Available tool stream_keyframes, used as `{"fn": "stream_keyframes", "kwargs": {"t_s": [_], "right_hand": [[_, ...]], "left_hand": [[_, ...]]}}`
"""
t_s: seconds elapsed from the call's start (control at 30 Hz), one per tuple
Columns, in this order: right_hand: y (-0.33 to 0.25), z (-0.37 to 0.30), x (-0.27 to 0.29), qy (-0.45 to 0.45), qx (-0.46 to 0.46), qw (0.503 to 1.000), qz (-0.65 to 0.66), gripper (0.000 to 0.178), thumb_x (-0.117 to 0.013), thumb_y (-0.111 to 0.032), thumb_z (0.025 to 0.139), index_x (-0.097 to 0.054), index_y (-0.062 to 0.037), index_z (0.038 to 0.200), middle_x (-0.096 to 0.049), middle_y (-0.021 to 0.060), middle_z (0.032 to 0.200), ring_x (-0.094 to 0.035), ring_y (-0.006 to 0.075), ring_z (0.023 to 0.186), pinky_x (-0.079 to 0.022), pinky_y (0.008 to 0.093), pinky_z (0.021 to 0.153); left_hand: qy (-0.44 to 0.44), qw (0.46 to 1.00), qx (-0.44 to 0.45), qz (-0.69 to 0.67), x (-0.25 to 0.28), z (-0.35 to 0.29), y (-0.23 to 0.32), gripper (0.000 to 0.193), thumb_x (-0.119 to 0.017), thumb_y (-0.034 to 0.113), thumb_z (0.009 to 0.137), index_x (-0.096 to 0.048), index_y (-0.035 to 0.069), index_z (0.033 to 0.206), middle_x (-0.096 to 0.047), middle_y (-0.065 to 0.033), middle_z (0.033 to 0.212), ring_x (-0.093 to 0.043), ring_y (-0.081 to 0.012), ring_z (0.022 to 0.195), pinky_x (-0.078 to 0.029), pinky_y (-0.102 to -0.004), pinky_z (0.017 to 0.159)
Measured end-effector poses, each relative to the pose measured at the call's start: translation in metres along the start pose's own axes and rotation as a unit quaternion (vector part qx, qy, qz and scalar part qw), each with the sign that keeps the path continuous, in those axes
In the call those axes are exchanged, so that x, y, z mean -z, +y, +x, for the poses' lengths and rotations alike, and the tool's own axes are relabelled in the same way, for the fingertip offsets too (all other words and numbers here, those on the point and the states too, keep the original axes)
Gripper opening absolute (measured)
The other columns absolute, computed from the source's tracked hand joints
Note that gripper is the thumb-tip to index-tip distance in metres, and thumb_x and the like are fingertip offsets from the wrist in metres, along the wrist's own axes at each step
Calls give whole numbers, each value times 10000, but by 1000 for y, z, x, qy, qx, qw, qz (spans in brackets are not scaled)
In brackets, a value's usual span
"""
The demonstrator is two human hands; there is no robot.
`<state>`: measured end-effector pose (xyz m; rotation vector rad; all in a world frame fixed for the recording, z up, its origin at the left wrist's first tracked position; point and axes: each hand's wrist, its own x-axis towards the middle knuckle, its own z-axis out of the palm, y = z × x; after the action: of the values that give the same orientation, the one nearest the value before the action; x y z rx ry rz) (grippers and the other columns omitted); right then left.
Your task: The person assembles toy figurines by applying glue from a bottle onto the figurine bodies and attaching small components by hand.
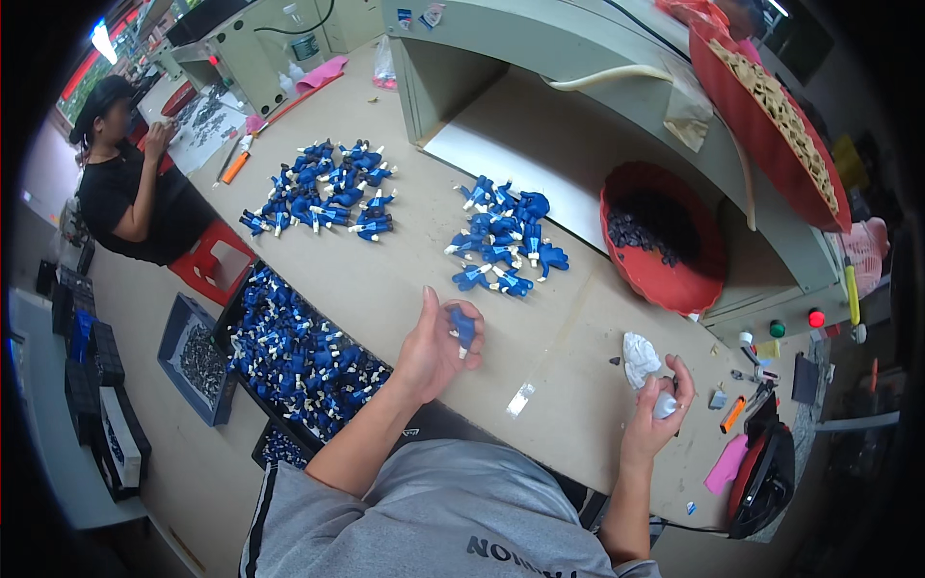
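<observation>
A small blue figurine (463, 330) with pale parts rests in the curled fingers of my left hand (424, 354), over the near side of the table. On the right, my right hand (644, 433) is closed round a small whitish squeeze bottle (665, 406), whose lower part my palm hides. Just beyond that hand lies a crumpled white tissue (639, 358). Two groups of similar figurines are spread on the tabletop: one pile (506, 234) straight ahead, and another heap (318, 190) farther to the left.
A dark bin (231, 316) full of blue pieces stands at the table's left edge. The red bowl (617, 260) with dark bits sits under a grey-green shelf (540, 39). An orange cutter (732, 414) lies at right. Another person (125, 193) works at far left.
</observation>
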<state>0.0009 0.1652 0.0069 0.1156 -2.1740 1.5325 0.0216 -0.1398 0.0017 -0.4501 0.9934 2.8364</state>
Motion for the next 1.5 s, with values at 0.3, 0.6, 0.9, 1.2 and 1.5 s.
{"fn": "stream_keyframes", "kwargs": {"t_s": [0.3, 0.6, 0.9, 1.2, 1.5], "right_hand": [[10, -1, -4, -73, 90, 990, -78, 399, -568, -1, 918, -486, 9, 1308, -544, 121, 1237, -458, 70, 726, -428, 229, 720], [12, -6, -2, -83, 75, 992, -64, 395, -577, -17, 923, -487, 8, 1307, -552, 130, 1223, -488, 81, 732, -446, 240, 697], [-5, -18, -9, -257, -13, 966, -5, 358, -700, 14, 812, -617, -25, 1157, -696, 104, 996, -682, 164, 901, -540, 297, 813], [13, -26, 2, -213, -145, 965, 43, 273, -695, -38, 850, -635, -26, 1115, -711, 81, 928, -678, 141, 868, -530, 273, 783], [7, -25, 3, -223, -185, 951, 109, 252, -679, -50, 875, -620, -12, 1117, -707, 61, 930, -661, 118, 853, -523, 265, 785]], "left_hand": [[-24, 995, 38, -89, 10, 4, 2, 593, -289, 604, 1016, -545, 75, 1090, -576, -79, 979, -586, -184, 810, -507, -306, 608], [-83, 993, 13, -86, 12, 4, 3, 394, -413, 401, 1026, -564, 52, 1131, -586, -94, 1013, -594, -191, 831, -524, -316, 613], [61, 783, -361, 502, 5, 56, 87, 211, -677, 111, 917, -665, 2, 1097, -647, -52, 1083, -619, -101, 908, -530, -244, 740], [14, 810, -285, 512, -33, 183, 137, 317, -722, 175, 884, -652, -6, 1135, -698, -91, 966, -656, -131, 912, -530, -268, 767], [156, 482, -396, 766, -14, 246, 148, 333, -681, 271, 897, -649, 22, 1115, -623, -175, 1127, -568, -354, 1080, -447, -424, 940]]}}
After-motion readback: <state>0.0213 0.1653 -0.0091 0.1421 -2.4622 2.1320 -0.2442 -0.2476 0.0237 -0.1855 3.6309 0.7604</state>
